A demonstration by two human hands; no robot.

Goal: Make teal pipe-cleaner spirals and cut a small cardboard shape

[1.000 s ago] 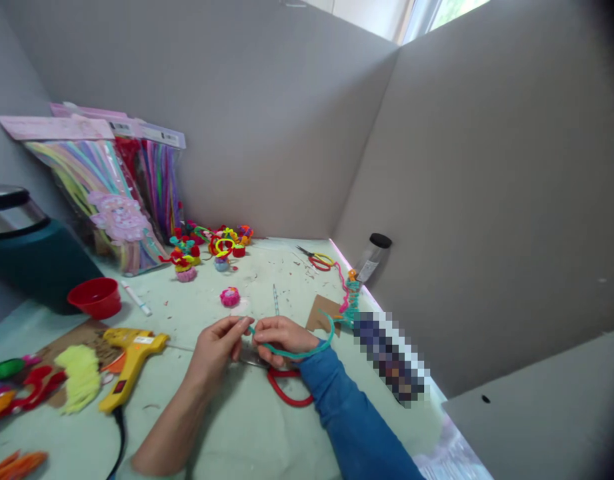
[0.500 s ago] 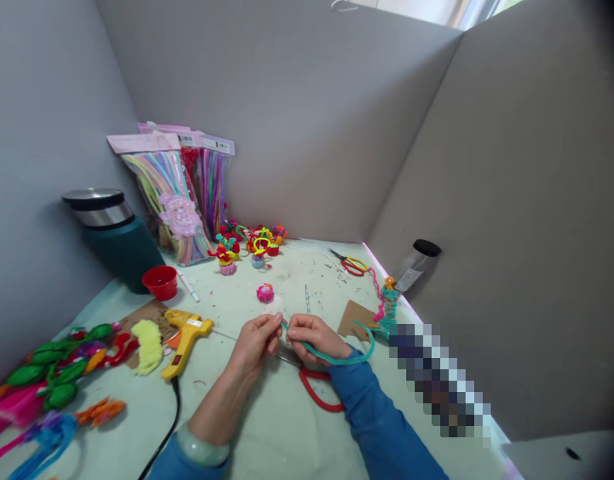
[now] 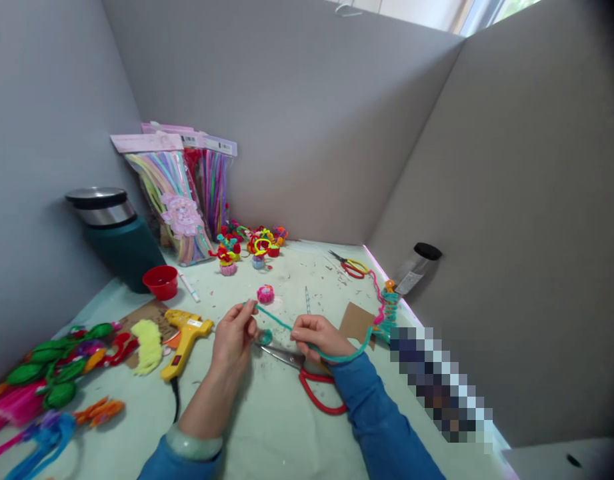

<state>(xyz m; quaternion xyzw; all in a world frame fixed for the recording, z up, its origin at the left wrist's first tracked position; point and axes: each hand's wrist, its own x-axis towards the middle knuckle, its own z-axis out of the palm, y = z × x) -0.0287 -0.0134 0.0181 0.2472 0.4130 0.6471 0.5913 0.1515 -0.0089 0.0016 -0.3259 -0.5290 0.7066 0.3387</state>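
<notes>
Over the blades of the large metal scissors with red handles (image 3: pixel 303 382): 2 bare hands, 1 teal fuzzy pipe cleaner (image 3: pixel 274 317) held between them. Left hand (image 3: pixel 231 337): thumb and forefinger pinched together on the pipe cleaner near its far end. Right hand (image 3: pixel 319 335): thumb and forefinger closed on it farther along, other fingers curled in.

Step in hand, by my reading: drawing or straightening the strand. Next move would seem to call for both pinches kept firm, strand clear of the scissors.

Axis: span between hands near straight, slanting from far left down to near right; loose tail bends past the right wrist, then curves away from the wearer.

Small teal coil (image 3: pixel 265 337) by the scissors' tip; whether joined to the strand, cannot tell.

Outward: left of the scissors, yellow plastic glue gun (image 3: pixel 187 337); beyond them, round pink fuzzy piece (image 3: pixel 265 294); beyond and right, flat brown cardboard piece (image 3: pixel 355 323).
</notes>
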